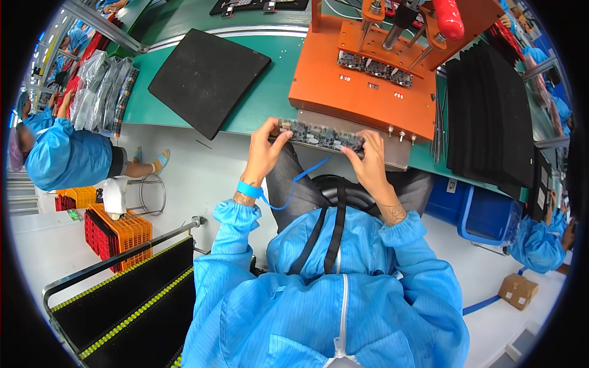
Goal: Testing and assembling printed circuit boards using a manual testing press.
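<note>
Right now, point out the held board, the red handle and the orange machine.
Held board point(320, 135): head view, middle of its component-covered face.
Red handle point(449, 18): head view, middle of its grip.
Orange machine point(359, 98): head view, bare part of its base.

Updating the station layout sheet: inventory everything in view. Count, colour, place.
circuit board panel: 1, green-grey, centre
workbench: 1, green, ahead
press fixture: 1, orange, on workbench
seated boards: one row, green-grey, in press fixture
lever knob: 1, red, atop press fixture
foam mat: 1, black, workbench left
foam sheets: several, black, workbench right
bags: several, silver-grey, far left
crates: several, orange and red, floor left
rack: 1, black, yellow edging, lower left
bin: at least 1, blue, below workbench
cardboard box: 1, brown, floor right
co-workers: several, in blue, left and right
smock: 1, blue, worn
wrist strap: 1, blue, worn left
hands (left hand, right hand): 2, bare, at panel's two ends
</note>
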A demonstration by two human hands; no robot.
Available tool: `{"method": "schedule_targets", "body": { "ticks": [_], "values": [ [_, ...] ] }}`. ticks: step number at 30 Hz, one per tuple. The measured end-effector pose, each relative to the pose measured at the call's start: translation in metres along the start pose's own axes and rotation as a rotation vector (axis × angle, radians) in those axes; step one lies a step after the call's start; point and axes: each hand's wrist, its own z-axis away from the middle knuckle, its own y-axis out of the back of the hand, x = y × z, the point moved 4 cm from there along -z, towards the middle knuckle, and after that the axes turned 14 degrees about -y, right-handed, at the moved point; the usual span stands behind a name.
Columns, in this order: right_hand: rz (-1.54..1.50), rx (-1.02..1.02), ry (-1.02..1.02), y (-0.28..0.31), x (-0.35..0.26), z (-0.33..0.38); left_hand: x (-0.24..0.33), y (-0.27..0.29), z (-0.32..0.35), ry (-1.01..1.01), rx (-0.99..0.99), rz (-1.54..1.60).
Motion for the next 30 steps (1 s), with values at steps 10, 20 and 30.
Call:
{"method": "schedule_targets", "body": {
  "ticks": [10, 20, 30],
  "values": [
    [-0.047, 0.137, -0.103, -0.01, 0.004, 0.008, 0.017, -0.027, 0.006, 0.046, 0.299, -0.106],
    [-0.214, 0.011, 0.024, 0.001, -0.004, 0.019, -0.024, -0.025, 0.029, -0.164, 0.145, -0.11],
    [0.143, -0.024, 0.431, 0.035, -0.031, 0.016, 0.014, -0.004, -0.008, -0.355, -0.203, -0.212]
  ]
}}
